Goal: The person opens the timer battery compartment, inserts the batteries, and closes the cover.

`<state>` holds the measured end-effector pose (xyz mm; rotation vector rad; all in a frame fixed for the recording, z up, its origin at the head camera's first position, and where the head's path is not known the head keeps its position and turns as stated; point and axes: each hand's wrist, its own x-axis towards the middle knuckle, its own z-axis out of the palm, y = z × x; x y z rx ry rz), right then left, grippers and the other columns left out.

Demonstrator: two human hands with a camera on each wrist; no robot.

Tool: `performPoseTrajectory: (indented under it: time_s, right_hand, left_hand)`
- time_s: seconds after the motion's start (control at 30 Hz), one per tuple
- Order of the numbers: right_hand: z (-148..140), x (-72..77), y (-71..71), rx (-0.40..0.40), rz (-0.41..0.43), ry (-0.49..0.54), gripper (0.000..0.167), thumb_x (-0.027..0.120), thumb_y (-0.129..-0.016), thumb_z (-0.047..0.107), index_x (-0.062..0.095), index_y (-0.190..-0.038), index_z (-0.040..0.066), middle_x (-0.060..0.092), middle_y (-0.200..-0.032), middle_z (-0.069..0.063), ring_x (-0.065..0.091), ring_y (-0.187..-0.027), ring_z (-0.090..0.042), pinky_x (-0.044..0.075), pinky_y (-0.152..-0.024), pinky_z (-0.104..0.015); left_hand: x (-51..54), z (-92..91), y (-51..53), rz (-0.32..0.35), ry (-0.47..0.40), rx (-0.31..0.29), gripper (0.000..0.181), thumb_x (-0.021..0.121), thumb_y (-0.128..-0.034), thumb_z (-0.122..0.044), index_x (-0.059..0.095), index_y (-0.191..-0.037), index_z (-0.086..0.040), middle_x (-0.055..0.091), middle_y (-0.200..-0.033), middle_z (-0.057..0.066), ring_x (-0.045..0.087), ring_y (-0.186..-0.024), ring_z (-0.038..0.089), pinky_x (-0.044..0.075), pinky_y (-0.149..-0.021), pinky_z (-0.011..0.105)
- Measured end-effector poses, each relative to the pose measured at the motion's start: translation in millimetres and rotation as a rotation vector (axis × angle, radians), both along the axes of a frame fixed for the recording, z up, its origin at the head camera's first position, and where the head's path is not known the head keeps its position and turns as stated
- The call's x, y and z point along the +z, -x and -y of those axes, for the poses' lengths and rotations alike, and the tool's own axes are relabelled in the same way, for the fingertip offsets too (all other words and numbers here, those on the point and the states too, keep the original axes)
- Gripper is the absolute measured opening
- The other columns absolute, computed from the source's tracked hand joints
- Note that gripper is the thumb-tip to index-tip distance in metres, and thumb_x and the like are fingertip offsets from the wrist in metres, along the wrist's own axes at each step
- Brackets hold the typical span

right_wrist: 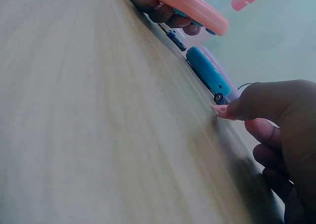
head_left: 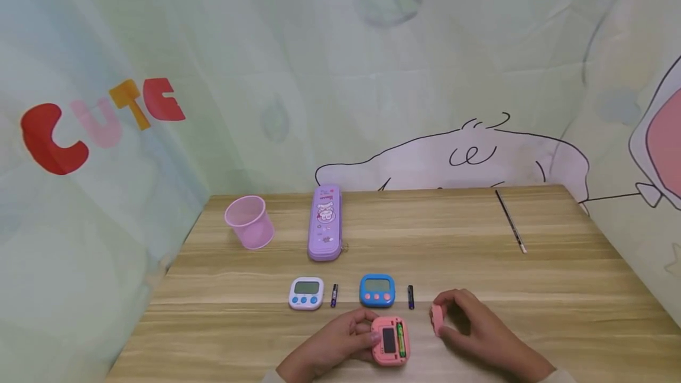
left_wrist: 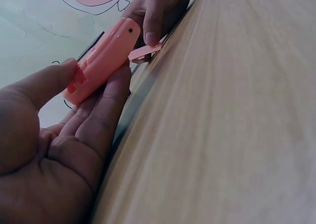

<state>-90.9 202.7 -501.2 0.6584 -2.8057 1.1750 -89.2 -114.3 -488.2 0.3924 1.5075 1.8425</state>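
Between thumb and fingers, the left hand (head_left: 346,338) holds a pink digital timer (head_left: 378,354) with its back turned up. A green battery (head_left: 401,340) lies in the timer's uncovered compartment, beside a dark rectangle. The right hand (head_left: 479,327) pinches a small pink battery cover (head_left: 437,319) just above the table, to the right of the timer. In the left wrist view the timer (left_wrist: 106,61) is tilted and raised off the wood. Behind the hands lie a blue timer (head_left: 377,291), a white timer (head_left: 306,293) and two dark batteries, one (head_left: 334,295) near each.
On the wooden table (head_left: 425,241), a pink cup (head_left: 254,226) stands at the back left. Next to it lies a purple pencil case (head_left: 325,229). A pencil (head_left: 511,221) lies at the back right. A printed curtain (head_left: 298,75) hangs behind the table.
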Motion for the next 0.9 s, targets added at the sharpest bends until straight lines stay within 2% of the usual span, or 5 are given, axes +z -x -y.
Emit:
performPoseTrajectory:
  time_s: [0.27,0.4,0.6,0.9]
  right_hand:
    - [-1.7,-2.8,0.8,0.033,-0.05,0.051,0.039,0.079,-0.083,0.025,0.056,-0.114,0.032,0.059,-0.101,0.022,0.058,-0.095,-0.001,0.053,-0.088,-0.026]
    - [-1.8,-3.5,0.9,0.05,-0.034,0.113,0.037,0.078,-0.083,0.018,0.057,-0.112,0.029,0.061,-0.095,0.019,0.059,-0.089,-0.003,0.053,-0.085,-0.024]
    - [-1.1,-1.4,2.4,0.042,-0.007,0.183,0.038,0.077,-0.082,0.009,0.058,-0.109,0.029,0.062,-0.091,0.015,0.059,-0.085,-0.007,0.053,-0.08,-0.023]
    - [-0.1,0.4,3.7,0.056,-0.003,0.217,0.038,0.076,-0.083,0.006,0.058,-0.109,0.027,0.062,-0.092,0.013,0.06,-0.084,-0.008,0.053,-0.078,-0.023]
  left_hand:
    - [-0.3,-1.0,0.0,0.02,0.008,0.001,0.035,0.061,-0.0959,-0.01,0.05,-0.125,0.006,0.066,-0.114,0.022,0.067,-0.1,0.031,0.058,-0.084,0.038]
    - [-1.1,-1.8,-0.5,0.032,0.02,0.003,0.034,0.061,-0.0962,-0.01,0.05,-0.125,0.005,0.067,-0.113,0.022,0.068,-0.1,0.03,0.058,-0.084,0.038]
    - [0.9,-1.4,0.3,0.007,0.014,0.004,0.036,0.061,-0.0961,-0.011,0.05,-0.126,0.005,0.066,-0.114,0.022,0.067,-0.1,0.031,0.058,-0.084,0.038]
    - [1.5,-0.5,0.5,0.008,-0.006,0.001,0.037,0.061,-0.0961,-0.01,0.049,-0.127,0.006,0.066,-0.115,0.023,0.067,-0.101,0.031,0.057,-0.085,0.038]
